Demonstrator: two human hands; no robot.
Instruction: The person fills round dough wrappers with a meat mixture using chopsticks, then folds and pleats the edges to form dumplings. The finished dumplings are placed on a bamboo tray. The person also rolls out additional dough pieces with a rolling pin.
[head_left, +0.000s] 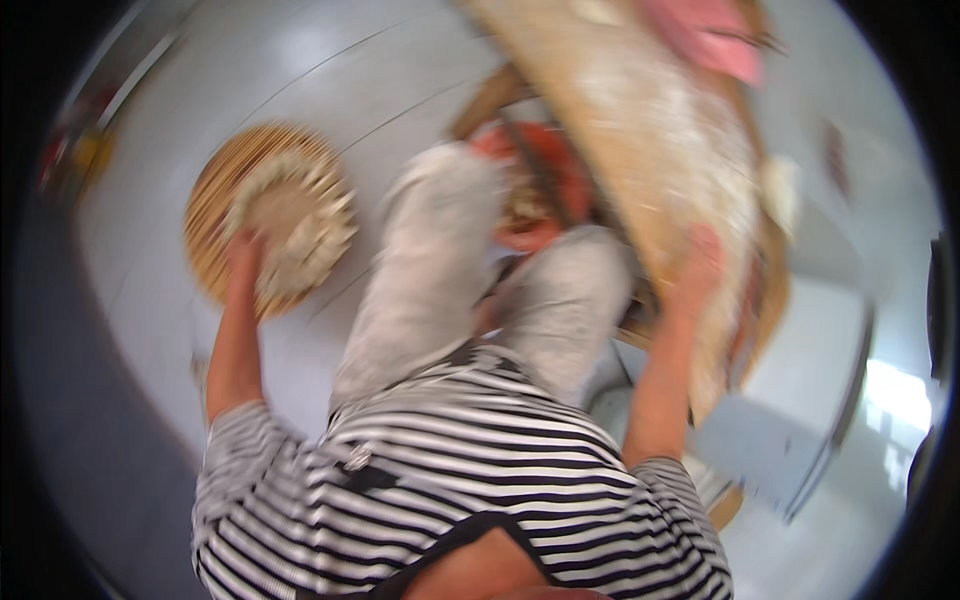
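Observation:
To the left, a round slatted tray (206, 217) bears a ring of pale dumplings (300, 255), with a bare patch inside the ring. My left hand (244, 247) is at the ring's near left side; blur hides whether its fingers hold a dumpling. On the right stretches a long wooden board (637, 172) dusted with white flour (675, 112). My right hand (701, 251) is over its floured surface, blurred, and its fingers cannot be made out clearly.
Under the board, beyond my knees, stands a red basin (574, 176) with pale contents. A pink cloth or bag (712, 37) lies at the board's far end. A white piece (780, 191) is at the board's right edge. A pale box-like object (810, 330) stands at right.

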